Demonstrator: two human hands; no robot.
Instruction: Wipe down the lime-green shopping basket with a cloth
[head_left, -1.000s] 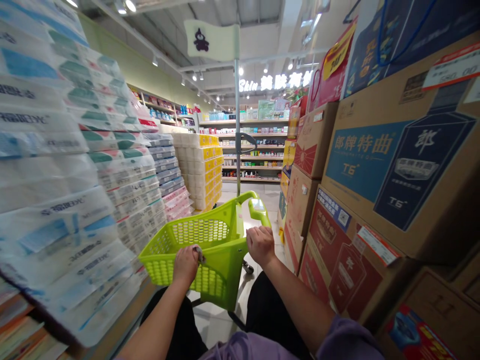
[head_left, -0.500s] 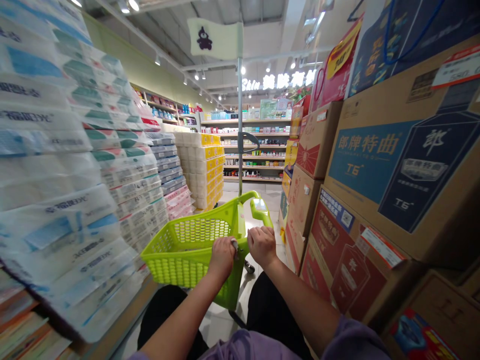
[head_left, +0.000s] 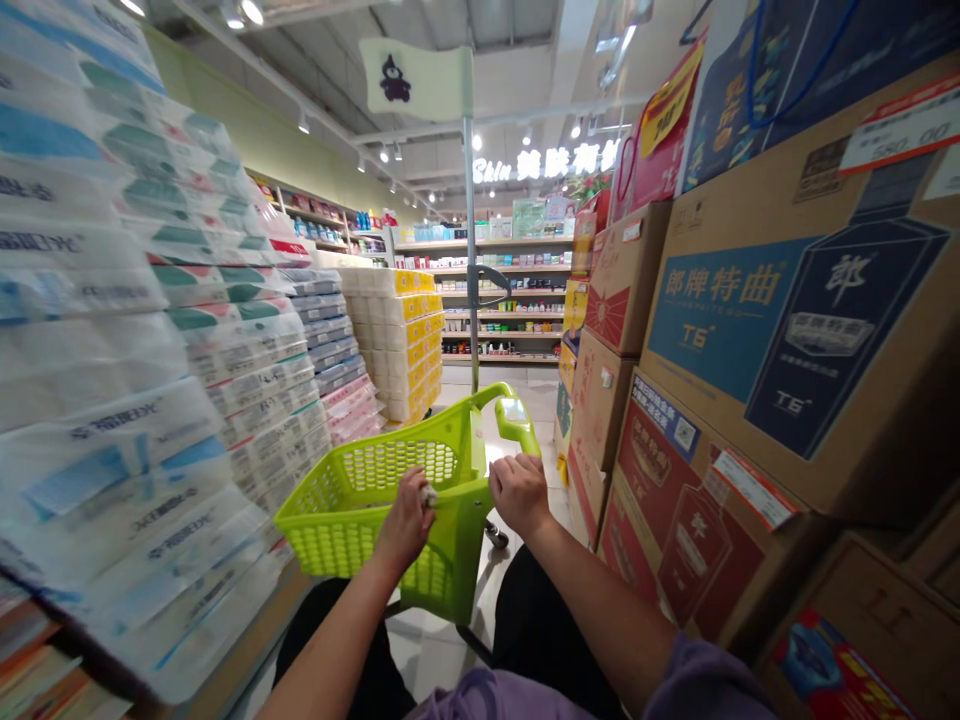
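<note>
A lime green shopping cart with a perforated basket stands in the aisle just in front of me. My left hand is closed on a small pale cloth and presses it against the near rim of the basket. My right hand is closed around the cart's green handle at its right rear corner. A thin pole rises from the cart and carries a white flag with a dark bear figure.
Stacked plastic-wrapped tissue packs wall the left side. Large cardboard liquor boxes are stacked on the right. More packs with yellow labels stand ahead, with store shelves at the aisle's end. The floor is pale tile.
My left hand slid right along the basket's near rim with the cloth, then came back a little to the left. My right hand stayed on the handle.
</note>
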